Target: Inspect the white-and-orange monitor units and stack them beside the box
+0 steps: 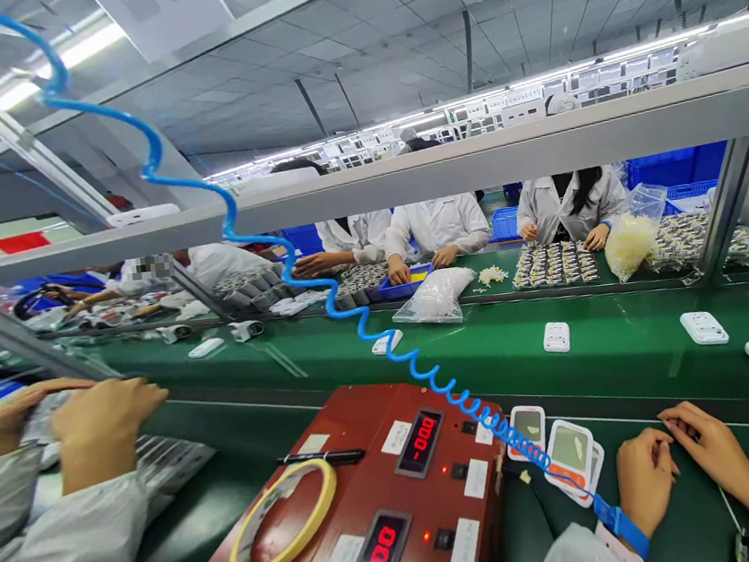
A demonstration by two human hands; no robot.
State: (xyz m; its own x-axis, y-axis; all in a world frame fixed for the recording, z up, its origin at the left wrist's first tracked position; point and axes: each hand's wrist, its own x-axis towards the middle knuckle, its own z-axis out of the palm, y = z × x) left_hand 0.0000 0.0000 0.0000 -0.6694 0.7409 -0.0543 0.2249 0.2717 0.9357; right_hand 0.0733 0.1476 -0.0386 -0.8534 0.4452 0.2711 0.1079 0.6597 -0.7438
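"How do your fingers stand?"

"My left hand (642, 474) is curled, and my right hand (715, 450) reaches toward it, fingertips narrow and close together. Whether anything is pinched there, I can't tell from here. A thin wire (729, 508) slants down below my right fingers, perhaps hanging from them."

"Why the strap?"

"The strap (628, 533) rings my left wrist, and the blue coil (503, 427) climbs away from it, probably to give my reach some slack."

"What's beside them?"

"Just left of my left fingers, white units (571, 448) overlap with screens up, likely to save room and stay readable. Farther left, tape (331, 493) and a pen (330, 456) lie on the red box (364, 490), presumably kept handy. Left beyond that, a co-worker's hands (109, 415) are busy; I can't see with what."

"And past your fingers?"

"The green belt (478, 359), with more units spaced along it. Across it, a bag (440, 296) lies near other workers' hands, perhaps for easy reach."
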